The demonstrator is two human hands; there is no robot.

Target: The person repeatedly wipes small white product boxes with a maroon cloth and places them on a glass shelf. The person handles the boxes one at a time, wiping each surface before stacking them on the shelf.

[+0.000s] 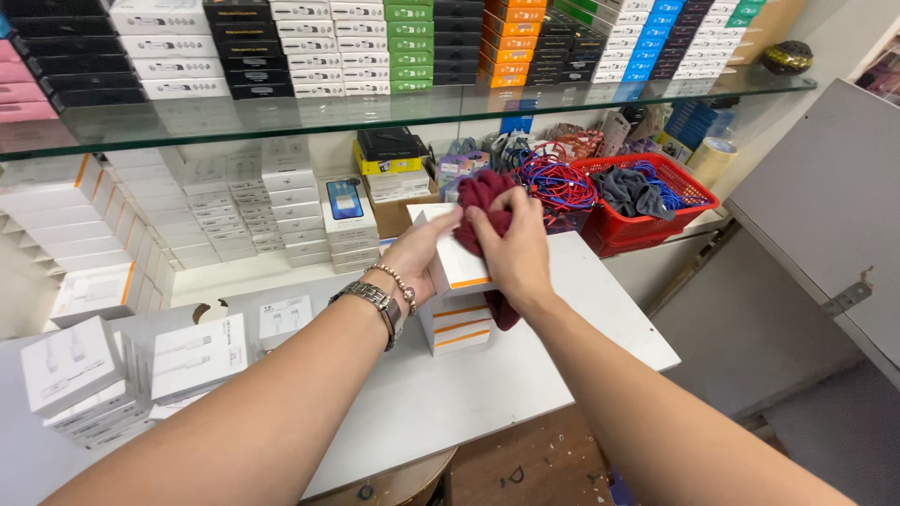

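My left hand [417, 255] grips a small white box with an orange stripe [457, 267], tilted above a short stack of matching white boxes [457, 326] on the white counter [525, 375]. A metal watch and a bead bracelet sit on that wrist. My right hand [514, 245] presses a dark red cloth [487, 201] against the top and right side of the held box. Part of the cloth hangs down behind the hand beside the stack.
More white boxes [141, 365] lie at the counter's left. Behind stand stacks of boxes, a red basket [656, 220] with cables and a grey cloth, and tangled red and blue cables [553, 180]. A glass shelf [394, 111] with coloured boxes runs overhead. A grey panel [825, 197] stands right.
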